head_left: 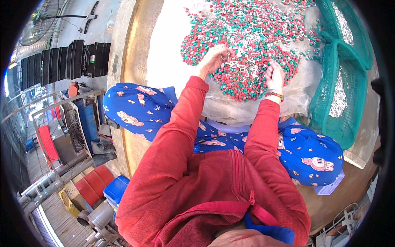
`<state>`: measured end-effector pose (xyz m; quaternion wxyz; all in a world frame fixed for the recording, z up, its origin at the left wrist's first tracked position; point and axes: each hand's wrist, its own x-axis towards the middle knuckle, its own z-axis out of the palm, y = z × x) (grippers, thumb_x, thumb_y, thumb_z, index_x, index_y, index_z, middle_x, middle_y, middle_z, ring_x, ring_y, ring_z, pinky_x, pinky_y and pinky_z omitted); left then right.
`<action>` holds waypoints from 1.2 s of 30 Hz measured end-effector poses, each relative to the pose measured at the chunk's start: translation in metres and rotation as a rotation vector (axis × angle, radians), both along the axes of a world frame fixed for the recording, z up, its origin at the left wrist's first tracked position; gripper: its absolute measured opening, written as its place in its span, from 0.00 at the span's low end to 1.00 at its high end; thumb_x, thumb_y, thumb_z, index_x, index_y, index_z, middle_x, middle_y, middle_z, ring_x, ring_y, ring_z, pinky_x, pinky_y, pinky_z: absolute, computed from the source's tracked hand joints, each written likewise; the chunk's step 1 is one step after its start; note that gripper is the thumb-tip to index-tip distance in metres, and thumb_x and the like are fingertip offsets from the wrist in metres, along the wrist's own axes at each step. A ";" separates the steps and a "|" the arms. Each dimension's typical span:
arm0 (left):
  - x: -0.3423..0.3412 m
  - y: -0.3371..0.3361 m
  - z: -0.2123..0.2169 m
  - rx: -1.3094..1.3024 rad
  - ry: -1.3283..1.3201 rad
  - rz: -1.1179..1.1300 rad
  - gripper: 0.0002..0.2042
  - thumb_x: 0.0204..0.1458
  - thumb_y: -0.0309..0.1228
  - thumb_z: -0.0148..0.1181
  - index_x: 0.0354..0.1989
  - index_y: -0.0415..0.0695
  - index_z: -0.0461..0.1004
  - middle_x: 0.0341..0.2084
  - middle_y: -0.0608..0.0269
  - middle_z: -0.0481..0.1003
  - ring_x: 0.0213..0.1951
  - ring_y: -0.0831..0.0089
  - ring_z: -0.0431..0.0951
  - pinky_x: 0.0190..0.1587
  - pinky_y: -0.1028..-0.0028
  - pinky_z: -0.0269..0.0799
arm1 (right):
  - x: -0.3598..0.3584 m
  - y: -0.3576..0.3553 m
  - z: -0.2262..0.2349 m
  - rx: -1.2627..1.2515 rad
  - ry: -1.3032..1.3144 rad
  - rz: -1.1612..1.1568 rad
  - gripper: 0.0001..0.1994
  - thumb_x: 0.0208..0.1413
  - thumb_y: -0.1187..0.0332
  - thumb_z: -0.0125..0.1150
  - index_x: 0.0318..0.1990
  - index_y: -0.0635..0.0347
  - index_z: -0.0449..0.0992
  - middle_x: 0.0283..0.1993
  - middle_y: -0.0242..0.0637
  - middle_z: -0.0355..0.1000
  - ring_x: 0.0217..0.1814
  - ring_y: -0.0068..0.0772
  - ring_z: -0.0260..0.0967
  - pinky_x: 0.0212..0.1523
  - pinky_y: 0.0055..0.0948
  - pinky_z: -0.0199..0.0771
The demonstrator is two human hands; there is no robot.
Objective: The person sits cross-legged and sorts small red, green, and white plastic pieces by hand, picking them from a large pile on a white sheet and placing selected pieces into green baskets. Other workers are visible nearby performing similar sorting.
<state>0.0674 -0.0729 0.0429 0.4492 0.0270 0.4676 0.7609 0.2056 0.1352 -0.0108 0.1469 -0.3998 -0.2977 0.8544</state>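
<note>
A wide heap of small red and green pieces covers a clear plastic sheet. White hook-shaped pieces lie scattered over it, mostly between my hands. At the heap's left side is my left hand, its thumb and fingers curled together above the pieces. My right hand is over the right part, fingers pinched and pointing up the picture. Whatever either hand holds is too small to name. A beaded bracelet circles my right wrist.
Two green mesh baskets stand at the right with shiny silvery pieces inside. My knees in blue patterned cloth flank the heap's near side. Stacked black crates, a blue box and a fan are at the left.
</note>
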 end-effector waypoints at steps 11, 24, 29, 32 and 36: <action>0.041 0.037 -0.070 -1.126 1.355 -0.395 0.19 0.46 0.43 0.58 0.40 0.42 0.67 0.29 0.54 0.74 0.31 0.56 0.76 0.35 0.60 0.70 | -0.004 -0.053 -0.030 1.062 -0.855 0.569 0.17 0.42 0.59 0.64 0.37 0.59 0.74 0.35 0.44 0.74 0.39 0.42 0.71 0.40 0.34 0.69; 0.014 0.009 -0.006 0.122 -0.359 0.206 0.09 0.52 0.35 0.52 0.25 0.44 0.65 0.20 0.68 0.65 0.23 0.76 0.67 0.17 0.83 0.56 | -0.016 -0.022 0.019 -0.096 0.262 0.107 0.19 0.59 0.52 0.45 0.21 0.52 0.58 0.17 0.25 0.50 0.16 0.18 0.46 0.12 0.16 0.43; 0.016 0.009 -0.012 0.030 -0.191 0.143 0.08 0.46 0.34 0.56 0.29 0.43 0.68 0.25 0.64 0.72 0.25 0.74 0.72 0.20 0.81 0.64 | -0.011 -0.020 0.040 -0.251 0.273 -0.009 0.10 0.57 0.63 0.51 0.27 0.55 0.64 0.22 0.30 0.62 0.18 0.21 0.56 0.14 0.15 0.50; 0.016 0.013 -0.032 -0.553 0.222 -0.137 0.12 0.45 0.39 0.59 0.29 0.42 0.69 0.25 0.63 0.74 0.30 0.72 0.75 0.26 0.75 0.68 | -0.007 -0.019 0.043 -0.142 0.265 0.098 0.07 0.55 0.67 0.53 0.38 0.58 0.68 0.26 0.33 0.67 0.20 0.21 0.61 0.14 0.14 0.54; 0.035 0.020 -0.061 -1.191 1.112 -0.239 0.20 0.41 0.46 0.63 0.31 0.40 0.70 0.26 0.53 0.74 0.32 0.56 0.76 0.35 0.61 0.70 | 0.001 -0.011 0.026 0.184 -0.028 0.407 0.10 0.50 0.68 0.59 0.39 0.60 0.72 0.23 0.28 0.66 0.20 0.16 0.59 0.14 0.15 0.52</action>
